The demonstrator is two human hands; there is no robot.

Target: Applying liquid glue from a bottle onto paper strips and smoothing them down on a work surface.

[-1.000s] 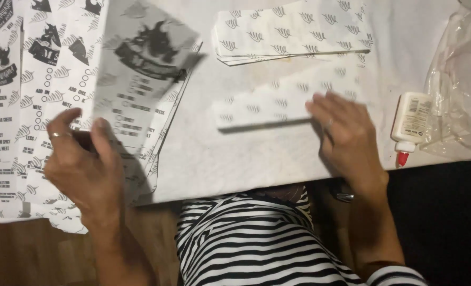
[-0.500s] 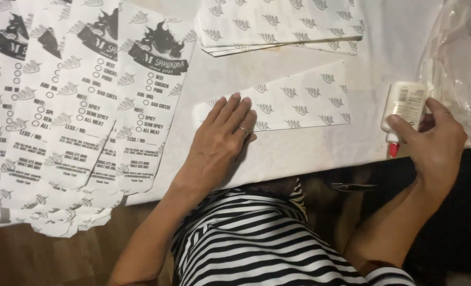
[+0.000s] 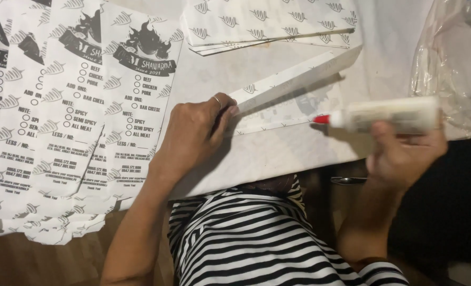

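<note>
**Flap up, glue nozzle closing in**

The folded paper sleeve (image 3: pixel 293 100) lies across the middle of the white tabletop (image 3: pixel 278 153), its long flap lifted along the upper edge so the inner strip below shows. The left hand (image 3: pixel 193 135) presses down on the sleeve's near end, fingers together, fingertips pinning the corner where the flap hinges. That looks like the right anchor: with the fold held open there, the strip is exposed along its whole length.

The right hand (image 3: pixel 405 153) is wrapped around a white glue bottle (image 3: pixel 389 114), tipped on its side, the red nozzle (image 3: pixel 322 119) pointing left and hanging just beside the sleeve's lower edge. Whether it touches the paper cannot be told. A thin, even line close to the edge would serve best here, judging by how narrow that strip is; too much squeeze could seep out beyond the fold.

Above sits a stack of finished sleeves (image 3: pixel 267 24), to the left overlapping printed sheets (image 3: pixel 82 106), and at the far right a clear plastic bag (image 3: pixel 452 58). A striped shirt (image 3: pixel 256 238) fills the foreground.
</note>
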